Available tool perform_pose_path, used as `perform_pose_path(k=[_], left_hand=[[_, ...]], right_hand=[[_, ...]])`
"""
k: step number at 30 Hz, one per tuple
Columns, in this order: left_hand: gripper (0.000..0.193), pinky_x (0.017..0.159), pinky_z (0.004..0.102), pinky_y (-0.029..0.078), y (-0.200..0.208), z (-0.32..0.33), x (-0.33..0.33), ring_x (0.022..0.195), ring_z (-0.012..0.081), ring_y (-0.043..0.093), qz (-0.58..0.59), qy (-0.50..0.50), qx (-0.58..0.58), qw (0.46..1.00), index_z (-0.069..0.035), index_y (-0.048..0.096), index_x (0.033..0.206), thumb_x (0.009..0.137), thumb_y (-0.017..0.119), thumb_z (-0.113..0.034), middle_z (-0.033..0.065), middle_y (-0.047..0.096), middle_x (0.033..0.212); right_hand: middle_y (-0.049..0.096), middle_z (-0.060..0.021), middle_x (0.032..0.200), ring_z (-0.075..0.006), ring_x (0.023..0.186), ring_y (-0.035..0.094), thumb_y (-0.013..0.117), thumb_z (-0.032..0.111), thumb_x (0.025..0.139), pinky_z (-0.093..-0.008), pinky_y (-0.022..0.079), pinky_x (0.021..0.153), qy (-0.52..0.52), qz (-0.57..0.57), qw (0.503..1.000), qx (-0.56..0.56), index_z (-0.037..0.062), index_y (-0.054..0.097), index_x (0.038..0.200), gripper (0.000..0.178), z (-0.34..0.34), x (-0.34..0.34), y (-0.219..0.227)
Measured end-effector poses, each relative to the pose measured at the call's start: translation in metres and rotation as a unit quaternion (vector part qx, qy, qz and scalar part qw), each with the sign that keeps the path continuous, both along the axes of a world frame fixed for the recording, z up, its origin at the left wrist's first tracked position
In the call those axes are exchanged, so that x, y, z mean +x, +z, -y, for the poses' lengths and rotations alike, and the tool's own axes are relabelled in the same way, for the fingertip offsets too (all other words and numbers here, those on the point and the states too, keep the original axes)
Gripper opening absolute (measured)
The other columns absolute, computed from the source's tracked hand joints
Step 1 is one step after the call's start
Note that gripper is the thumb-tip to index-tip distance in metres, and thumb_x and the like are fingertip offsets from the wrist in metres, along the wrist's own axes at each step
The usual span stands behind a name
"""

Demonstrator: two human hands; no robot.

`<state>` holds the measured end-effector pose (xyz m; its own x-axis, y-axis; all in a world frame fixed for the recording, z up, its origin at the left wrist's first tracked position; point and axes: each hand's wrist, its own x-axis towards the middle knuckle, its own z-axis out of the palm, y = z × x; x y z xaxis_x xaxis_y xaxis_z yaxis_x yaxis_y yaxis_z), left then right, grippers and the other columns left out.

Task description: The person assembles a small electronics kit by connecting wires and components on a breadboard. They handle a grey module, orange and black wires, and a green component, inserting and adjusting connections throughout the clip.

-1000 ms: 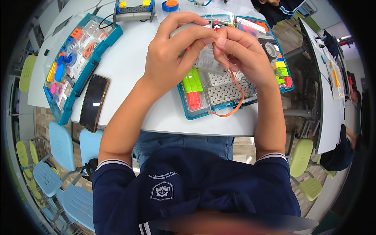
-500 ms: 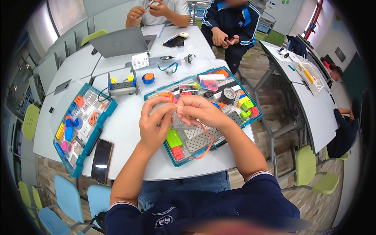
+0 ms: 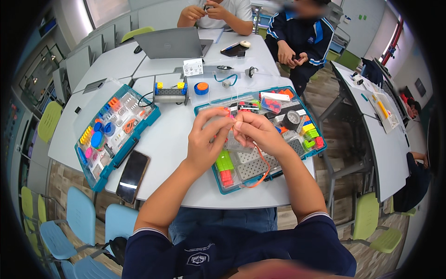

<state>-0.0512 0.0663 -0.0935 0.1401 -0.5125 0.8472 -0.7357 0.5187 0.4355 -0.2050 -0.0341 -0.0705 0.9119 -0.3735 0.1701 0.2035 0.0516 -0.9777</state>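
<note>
Above the open parts case, my left hand (image 3: 204, 142) and my right hand (image 3: 260, 132) meet fingertip to fingertip in a pinch. A thin orange cable (image 3: 268, 168) hangs in a loop from below my right hand, down over the case's near edge. Its upper end runs in between my fingers, which mostly hide it. Under my hands the teal-rimmed case (image 3: 218, 182) holds grey perforated plates (image 3: 255, 165), lime-green blocks (image 3: 224, 160), red blocks (image 3: 226, 178) and a dark wheel with a grey hub (image 3: 291, 120).
Left of me lie a second parts case (image 3: 151, 119) and a black phone (image 3: 133, 176). Farther off are a grey block-built unit (image 3: 170, 96), an orange-and-blue round piece (image 3: 201, 88), a teal cable (image 3: 227, 80) and a laptop (image 3: 173, 44). Two people sit across the table.
The whole scene has shifted right in the picture as my head turned. My hands stay pinched together over the case, with the orange cable still hanging.
</note>
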Motion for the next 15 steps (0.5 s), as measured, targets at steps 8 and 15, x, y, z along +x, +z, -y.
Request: perform_pose_path(k=[8,15], left_hand=[[0.014,0.080,0.0322,0.050,-0.0028,0.0013,-0.0019,0.096,0.0224,0.061,-0.020,0.007,0.003,1.000,-0.006,0.070,0.098,0.085,0.069,-0.002,0.0097,0.062,0.105],[0.014,0.080,0.0327,0.050,-0.0017,0.0009,-0.0028,0.096,0.0227,0.061,-0.025,0.011,-0.003,1.000,-0.005,0.069,0.098,0.085,0.069,-0.001,0.0104,0.062,0.105]], right_hand=[[0.051,0.0003,0.065,-0.0027,0.052,0.042,0.048,0.019,0.101,-0.0181,0.032,0.046,0.015,-0.008,1.000,0.009,0.0065,0.052,0.087,0.019,0.0012,-0.0011,0.0005],[0.052,-0.0001,0.065,-0.0029,0.052,0.041,0.048,0.019,0.100,-0.0182,0.031,0.046,0.000,0.001,1.000,0.002,0.0064,0.052,0.087,0.019,-0.0011,0.0001,-0.0024]])
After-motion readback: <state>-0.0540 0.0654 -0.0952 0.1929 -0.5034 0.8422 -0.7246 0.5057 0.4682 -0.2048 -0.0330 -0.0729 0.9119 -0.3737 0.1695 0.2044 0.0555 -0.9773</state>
